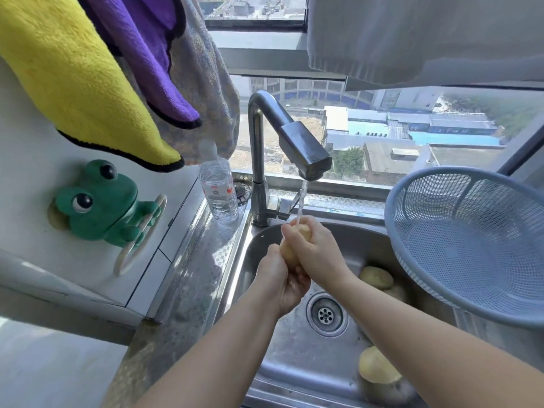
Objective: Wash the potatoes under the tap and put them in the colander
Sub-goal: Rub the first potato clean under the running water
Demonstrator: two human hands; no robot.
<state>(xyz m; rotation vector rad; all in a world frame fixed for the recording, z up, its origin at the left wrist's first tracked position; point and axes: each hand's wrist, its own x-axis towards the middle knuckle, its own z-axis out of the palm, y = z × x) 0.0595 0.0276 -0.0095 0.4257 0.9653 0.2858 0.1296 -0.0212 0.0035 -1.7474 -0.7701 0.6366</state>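
Note:
Water runs from the steel tap onto a yellowish potato held over the sink. My left hand grips its lower end from below. My right hand wraps around its upper part, under the stream. Most of the potato is hidden by my fingers. Two more potatoes lie in the basin, one at the right beside the drain and one at the near right. A blue-grey plastic colander sits tilted on the sink's right side, with nothing visible inside it.
A clear water bottle stands on the ledge left of the tap. A green frog holder is stuck to the left wall. Yellow and purple cloths hang overhead at left. The drain lies mid-basin. A window runs behind.

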